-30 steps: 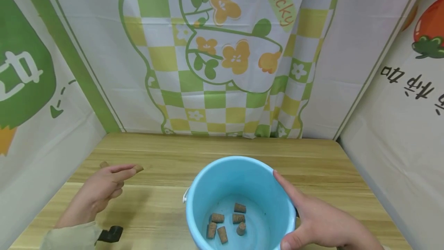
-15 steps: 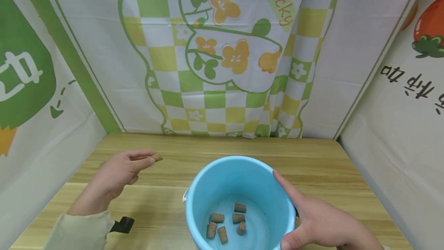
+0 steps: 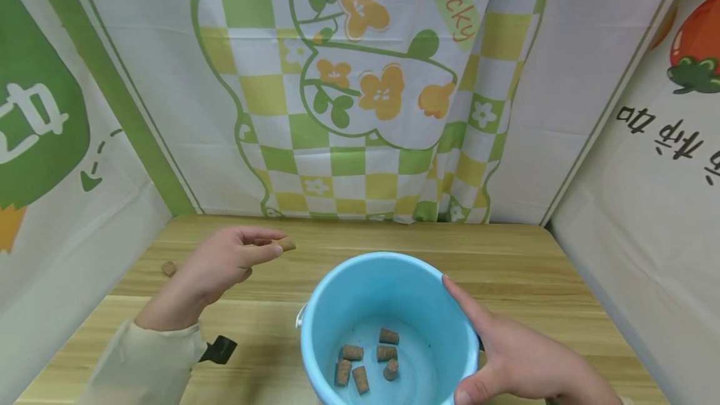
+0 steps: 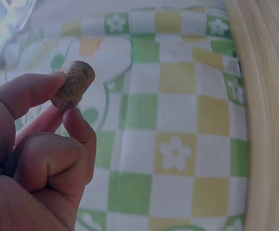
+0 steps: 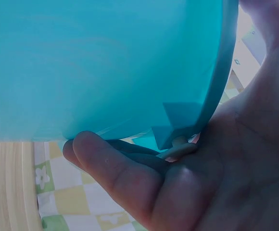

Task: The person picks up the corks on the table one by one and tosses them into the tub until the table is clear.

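Observation:
Between thumb and fingertips my left hand (image 3: 222,261) pinches a brown cork (image 3: 285,243), held above the table to the left of a light-blue bucket (image 3: 388,286). The left wrist view shows that cork (image 4: 77,83) tilted, with its far end free. My right hand (image 3: 523,358) grips the bucket's right side, its thumb and forefinger spread along the rim. Up close, the right wrist view has fingers (image 5: 115,163) against the outside of the bucket wall (image 5: 96,72). Several corks (image 3: 387,353) lie on the bucket floor, one of them upright.
Another cork (image 3: 168,268) lies on the wooden table (image 3: 259,292) at the far left, behind my left wrist. A white handle joint (image 3: 300,316) sticks out on the bucket's left. Printed curtains (image 3: 360,167) enclose the table at the back and sides.
My left hand has moved right and away from me, carrying the pinched cork toward the bucket. The cork on the table has come into fuller view. The right hand and bucket keep their place.

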A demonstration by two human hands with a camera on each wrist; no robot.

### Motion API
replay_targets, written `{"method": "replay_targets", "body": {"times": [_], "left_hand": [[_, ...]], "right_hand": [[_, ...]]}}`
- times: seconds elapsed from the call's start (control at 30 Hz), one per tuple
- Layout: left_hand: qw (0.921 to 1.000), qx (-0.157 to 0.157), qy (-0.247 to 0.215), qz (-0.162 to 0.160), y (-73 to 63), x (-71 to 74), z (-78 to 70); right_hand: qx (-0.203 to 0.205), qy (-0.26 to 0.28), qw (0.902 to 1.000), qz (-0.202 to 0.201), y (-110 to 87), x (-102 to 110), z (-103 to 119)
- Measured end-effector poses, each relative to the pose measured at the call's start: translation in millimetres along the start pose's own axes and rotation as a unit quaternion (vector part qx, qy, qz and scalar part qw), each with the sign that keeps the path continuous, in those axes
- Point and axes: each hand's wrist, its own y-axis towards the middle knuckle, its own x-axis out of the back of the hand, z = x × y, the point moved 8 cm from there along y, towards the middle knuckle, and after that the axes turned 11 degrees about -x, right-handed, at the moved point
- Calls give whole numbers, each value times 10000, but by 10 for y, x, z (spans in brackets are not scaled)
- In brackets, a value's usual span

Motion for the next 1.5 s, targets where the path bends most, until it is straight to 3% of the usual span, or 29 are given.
{"method": "replay_targets", "body": {"times": [0.27,0.57,0.83,1.1,1.5], "left_hand": [[9914,-671,1074,329,73,-205,-454],[9827,-1065,1254,852,56,-510,-839],[9696,-1540,1394,1296,-26,-767,-1149],[9548,-2111,1448,1508,-108,-938,-1324],[9409,-2411,1436,1897,-164,-1205,-1389]], "right_hand": [[109,-120,9998,-67,-10,10,10],[47,-76,9999,-56,-9,12,2],[22,27,10000,6,-2,5,-6],[19,189,9998,78,-2,-7,-10],[118,238,9995,167,-11,-19,5]]}}
